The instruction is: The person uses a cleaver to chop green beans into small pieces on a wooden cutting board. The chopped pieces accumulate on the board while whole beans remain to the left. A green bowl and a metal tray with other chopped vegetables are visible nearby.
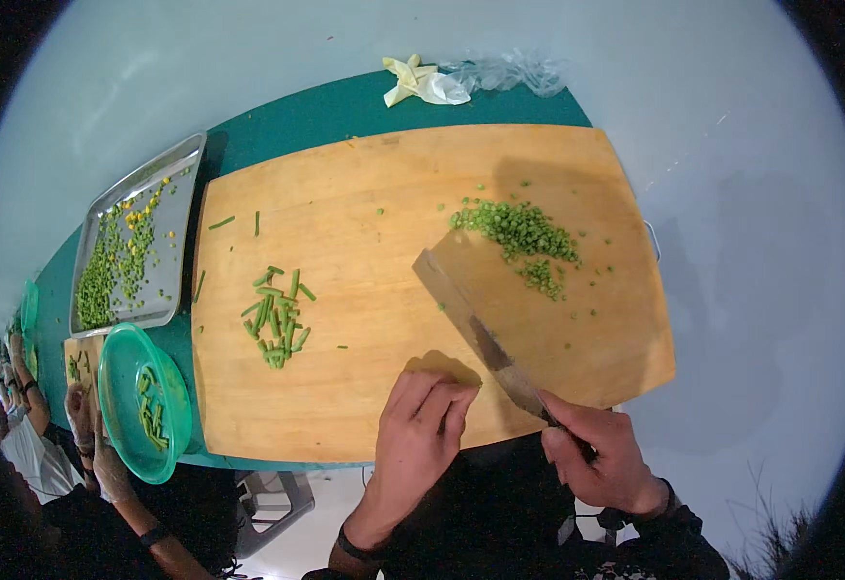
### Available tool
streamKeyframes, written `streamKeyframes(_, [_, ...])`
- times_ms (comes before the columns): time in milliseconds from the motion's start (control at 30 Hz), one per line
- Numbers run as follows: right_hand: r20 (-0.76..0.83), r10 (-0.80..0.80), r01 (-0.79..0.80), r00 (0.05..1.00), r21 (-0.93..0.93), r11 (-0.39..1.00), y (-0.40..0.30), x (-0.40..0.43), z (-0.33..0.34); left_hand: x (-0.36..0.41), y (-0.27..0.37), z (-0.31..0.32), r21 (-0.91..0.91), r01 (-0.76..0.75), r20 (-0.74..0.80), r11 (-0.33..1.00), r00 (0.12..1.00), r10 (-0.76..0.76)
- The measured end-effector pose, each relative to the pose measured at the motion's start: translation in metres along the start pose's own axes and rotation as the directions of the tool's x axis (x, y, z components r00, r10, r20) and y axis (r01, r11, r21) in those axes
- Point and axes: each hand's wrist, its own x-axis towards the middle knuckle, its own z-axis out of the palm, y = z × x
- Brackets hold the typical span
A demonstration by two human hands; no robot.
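Note:
My right hand (600, 457) grips the dark handle of a wide-bladed kitchen knife (466, 319) near the front edge of a wooden cutting board (393, 217). The blade points up and left over the board. My left hand (426, 417) is left of the knife, its fingers curled together over the board's front edge; a tiny green bit shows at the fingertips, but I cannot tell whether more is held. Beyond the blade lies a heap of finely chopped green beans (524, 232). A pile of longer green bean pieces (277, 319) lies on the board's left part, with a few stray pieces around it.
A metal tray (194, 188) with chopped green and some yellow bits stands left of the board. Nearer is a green plastic bowl (179, 377) with bean pieces. Plastic film (524, 72) and a crumpled pale glove (411, 78) lie at the back. Other people's hands work at far left.

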Motion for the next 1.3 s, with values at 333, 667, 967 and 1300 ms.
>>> streamKeyframes(333, [0.084, 0.032, -0.037, 0.996, 0.06, 0.998, 0.001, -0.003, 0.003, -0.003, -0.001, 0.001, 0.011, 0.012, 0.0, 1.0, 1.0, -0.012])
streamKeyframes(667, [0.079, 0.149, -0.154, 0.986, 0.058, 0.986, 0.0, -0.01, 0.001, -0.004, -0.002, 0.001, 0.016, -0.007, -0.045, 1.0, 0.999, 0.007])
streamKeyframes(967, [0.056, 0.097, -0.1, 0.994, 0.059, 0.993, 0.002, -0.017, 0.001, -0.003, -0.002, 0.002, 0.012, -0.022, -0.036, 1.0, 0.999, 0.022])
streamKeyframes(1300, [0.01, -0.137, 0.137, 0.991, -0.068, 0.988, -0.013, 0.016, 0.011, -0.003, -0.004, 0.003, -0.01, -0.03, -0.027, 1.0, 0.999, 0.03])
